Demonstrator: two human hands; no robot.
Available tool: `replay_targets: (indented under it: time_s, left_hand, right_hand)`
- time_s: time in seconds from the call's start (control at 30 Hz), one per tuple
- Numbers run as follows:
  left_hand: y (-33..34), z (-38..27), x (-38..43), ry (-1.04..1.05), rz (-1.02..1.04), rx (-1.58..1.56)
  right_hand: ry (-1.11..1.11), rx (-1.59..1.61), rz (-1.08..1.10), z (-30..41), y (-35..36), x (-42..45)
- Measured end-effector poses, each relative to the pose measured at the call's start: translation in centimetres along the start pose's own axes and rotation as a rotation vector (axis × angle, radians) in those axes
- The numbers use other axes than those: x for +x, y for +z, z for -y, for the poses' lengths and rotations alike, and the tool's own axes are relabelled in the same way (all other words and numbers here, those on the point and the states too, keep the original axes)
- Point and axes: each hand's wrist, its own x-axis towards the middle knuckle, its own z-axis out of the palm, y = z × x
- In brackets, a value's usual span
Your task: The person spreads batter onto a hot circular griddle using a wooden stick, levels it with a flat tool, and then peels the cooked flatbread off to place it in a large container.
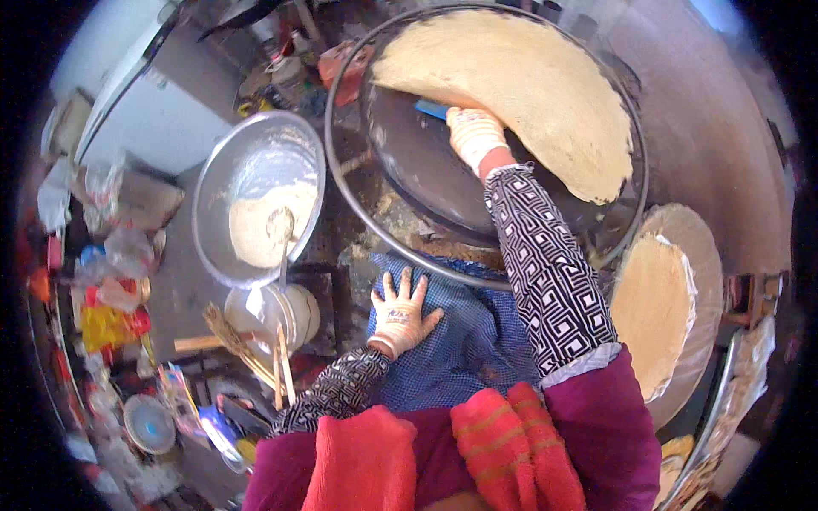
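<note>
My right hand, in a pale glove, reaches over a large round dark griddle and is closed around a blue scraper. The scraper's edge lies at the inner rim of a big thin pancake, which covers the far and right part of the griddle in a curved band. My left hand, also gloved, rests with fingers spread on a blue checked cloth over my lap and holds nothing. A round metal ring surrounds the griddle.
At the left stands a metal bowl of pale batter with a ladle in it. Below it are a white bucket and wooden sticks. Finished-looking thin pancakes lie on a round board at the right.
</note>
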Motion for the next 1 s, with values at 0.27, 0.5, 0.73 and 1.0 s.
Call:
replay_targets:
  time_s: [0.27,0.5,0.73,1.0]
  left_hand:
    - [0.3,-0.6,0.7,-0.003,0.040,0.042]
    - [1.1,-0.6,0.4,-0.008,0.043,0.054]
    - [2.1,-0.2,-0.2,-0.002,0.015,0.077]
    - [2.4,0.0,-0.4,-0.024,0.058,0.057]
  right_hand:
    - [0.061,-0.058,0.214,-0.1,-2.3,0.1]
    - [0.022,-0.089,0.082,-0.5,-0.6,0.5]
    - [-0.087,-0.227,-0.045,-0.9,1.1,0.5]
    - [0.183,-0.030,0.154,-1.4,-0.6,2.8]
